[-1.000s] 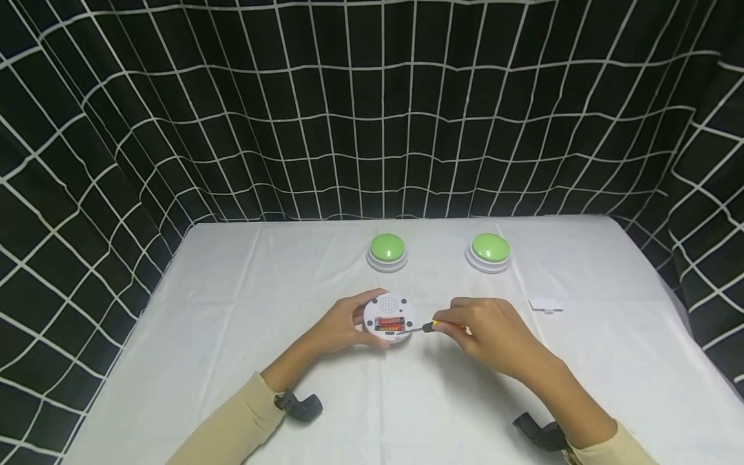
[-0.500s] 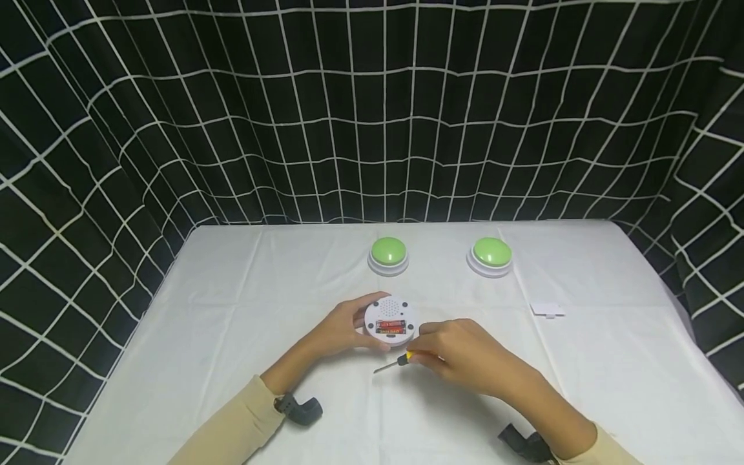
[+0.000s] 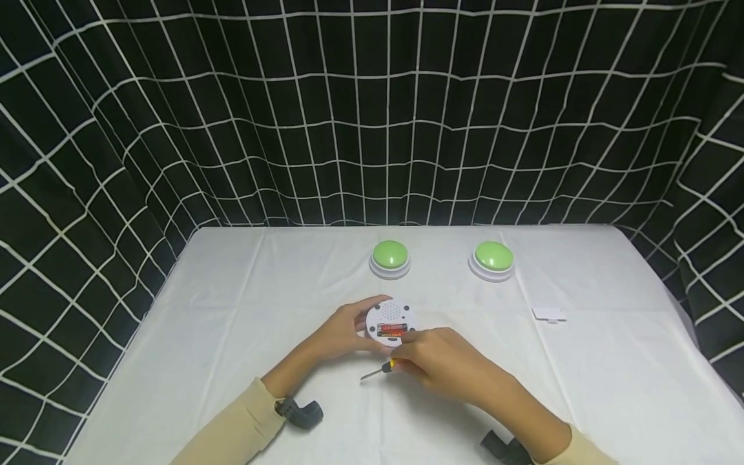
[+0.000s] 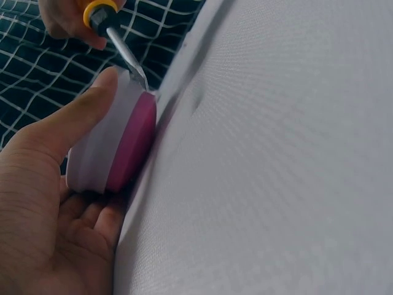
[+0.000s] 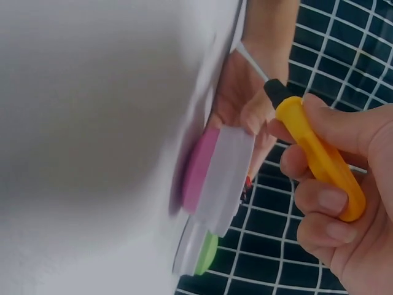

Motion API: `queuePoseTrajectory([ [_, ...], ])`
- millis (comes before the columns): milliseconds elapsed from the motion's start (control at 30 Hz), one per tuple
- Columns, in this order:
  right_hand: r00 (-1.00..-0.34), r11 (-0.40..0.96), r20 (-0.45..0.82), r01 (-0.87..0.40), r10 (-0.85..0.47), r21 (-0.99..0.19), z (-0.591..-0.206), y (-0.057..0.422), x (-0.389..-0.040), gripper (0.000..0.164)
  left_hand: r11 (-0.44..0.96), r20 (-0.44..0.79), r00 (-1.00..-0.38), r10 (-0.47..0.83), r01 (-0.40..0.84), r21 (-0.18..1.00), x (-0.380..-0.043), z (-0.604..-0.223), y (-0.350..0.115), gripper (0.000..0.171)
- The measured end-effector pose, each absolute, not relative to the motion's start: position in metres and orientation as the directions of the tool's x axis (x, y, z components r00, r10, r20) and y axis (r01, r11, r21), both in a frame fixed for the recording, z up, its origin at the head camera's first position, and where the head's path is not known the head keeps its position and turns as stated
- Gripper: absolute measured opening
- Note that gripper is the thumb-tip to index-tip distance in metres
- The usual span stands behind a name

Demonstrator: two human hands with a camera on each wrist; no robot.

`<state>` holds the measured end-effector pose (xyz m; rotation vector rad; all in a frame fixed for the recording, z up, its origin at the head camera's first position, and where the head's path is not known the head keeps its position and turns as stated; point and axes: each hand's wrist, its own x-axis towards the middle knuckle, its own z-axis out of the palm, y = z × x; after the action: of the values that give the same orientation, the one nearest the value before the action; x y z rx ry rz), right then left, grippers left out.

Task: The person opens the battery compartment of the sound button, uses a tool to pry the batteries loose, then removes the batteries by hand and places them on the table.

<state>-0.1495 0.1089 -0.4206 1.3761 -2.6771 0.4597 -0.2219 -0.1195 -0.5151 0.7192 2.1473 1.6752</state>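
An upside-down white push-button buzzer (image 3: 391, 310) has its open battery compartment facing up, with red batteries (image 3: 392, 327) inside. Its pink dome (image 4: 140, 138) points down at the cloth. My left hand (image 3: 341, 330) holds the buzzer by its left side, thumb on the near rim and fingers round the far one. With my right hand (image 3: 450, 360) I grip a screwdriver (image 5: 328, 166) by its yellow handle. The metal shaft (image 3: 372, 373) slants to the left over the cloth, on the near side of the buzzer. My right fingers overlap the buzzer's lower right edge in the head view.
Two green-domed buzzers, one behind the held buzzer (image 3: 390, 258) and one further right (image 3: 492, 260), stand upright. A small white tabbed cover (image 3: 549, 314) lies at the right on the white tablecloth (image 3: 279, 278). Black white-grid curtains (image 3: 372, 116) surround the table's back and sides.
The screwdriver has come away from the battery compartment and moved left and nearer with my right hand. My left hand still holds the buzzer in about the same place.
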Motion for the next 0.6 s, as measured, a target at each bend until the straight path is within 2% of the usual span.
queuePoseTrajectory([
  [200, -0.592, 0.554, 0.201, -0.803, -0.78, -0.217, -0.4237, 0.1056, -0.1496, 0.011, 0.194, 0.045, -0.824, 0.565, 0.185, 0.963, -0.2206, -0.5126, -0.1204, 0.095],
  [467, -0.586, 0.554, 0.171, -0.807, -0.792, -0.203, -0.424, 0.1073, -0.152, 0.01, 0.196, 0.036, -0.833, 0.553, 0.171, 0.966, -0.22, -0.5106, -0.1202, 0.096],
  [600, -0.613, 0.585, 0.133, -0.787, -0.779, -0.198, -0.4246, 0.1112, -0.1508, 0.013, 0.201, 0.035, -0.835, 0.549, 0.172, 0.964, -0.2177, -0.5108, -0.1178, 0.097],
])
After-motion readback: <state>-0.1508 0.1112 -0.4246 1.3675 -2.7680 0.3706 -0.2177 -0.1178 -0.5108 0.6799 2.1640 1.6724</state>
